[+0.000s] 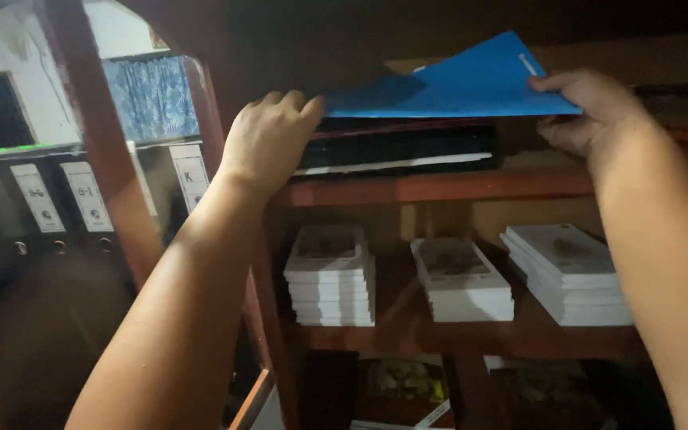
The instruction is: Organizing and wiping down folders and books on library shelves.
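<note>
Both forearms are reaching up to the wooden shelf (471, 188). Left hand (268, 139) and right hand (587, 107) are each keeping a grip clamped on the blue folder (455, 87), which is lying atop dark binders (400, 147), above stacked white booklets (332, 279).

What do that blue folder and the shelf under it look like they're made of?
The blue folder, held by the left hand and right hand, looks like thin card or plastic: flat, matte, lifted at one corner. The shelf appears to be reddish-brown wood with a smooth finish, though dim light leaves that open.
</note>
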